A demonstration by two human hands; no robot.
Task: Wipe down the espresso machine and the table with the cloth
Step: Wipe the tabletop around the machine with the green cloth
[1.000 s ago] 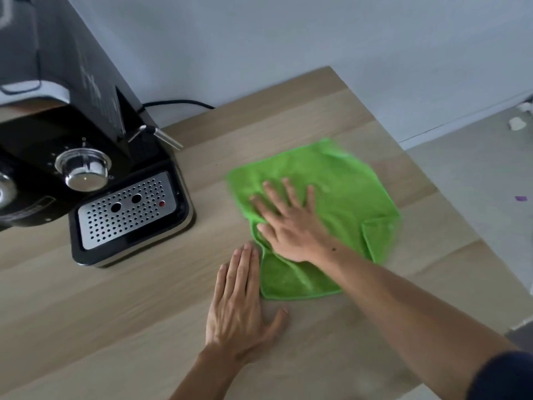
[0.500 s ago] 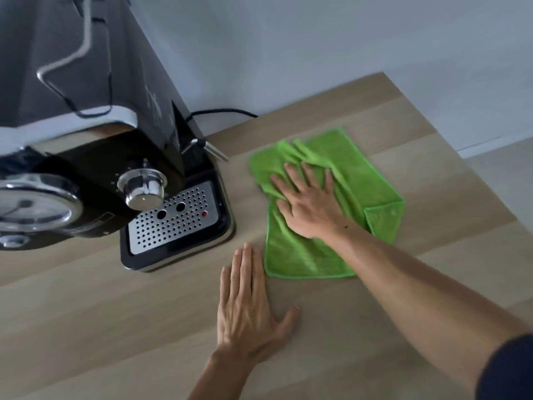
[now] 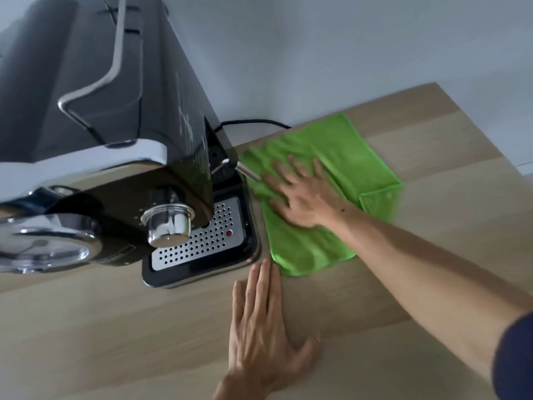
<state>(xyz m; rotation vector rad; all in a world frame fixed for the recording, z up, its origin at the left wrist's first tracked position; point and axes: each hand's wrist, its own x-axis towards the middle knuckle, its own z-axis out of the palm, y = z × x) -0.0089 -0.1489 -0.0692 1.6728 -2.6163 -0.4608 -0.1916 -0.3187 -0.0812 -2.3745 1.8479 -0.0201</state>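
A bright green cloth (image 3: 354, 166) lies spread on the light wooden table (image 3: 115, 327), its left edge right beside the espresso machine. My right hand (image 3: 302, 194) presses flat on the cloth with fingers spread, blurred by motion. The black and chrome espresso machine (image 3: 121, 134) fills the left side; its perforated drip tray (image 3: 199, 241) faces me and its steam wand (image 3: 245, 170) pokes over the cloth's left edge. My left hand (image 3: 259, 327) rests flat on the bare table in front of the cloth, fingers together, holding nothing.
A black power cord (image 3: 256, 122) runs behind the machine along the grey wall (image 3: 346, 47). The table's right edge (image 3: 490, 142) drops off to the floor at the far right.
My right hand has slid the cloth left and away, up against the machine's base. My left hand has stayed flat on the table. The view has shifted closer to the machine.
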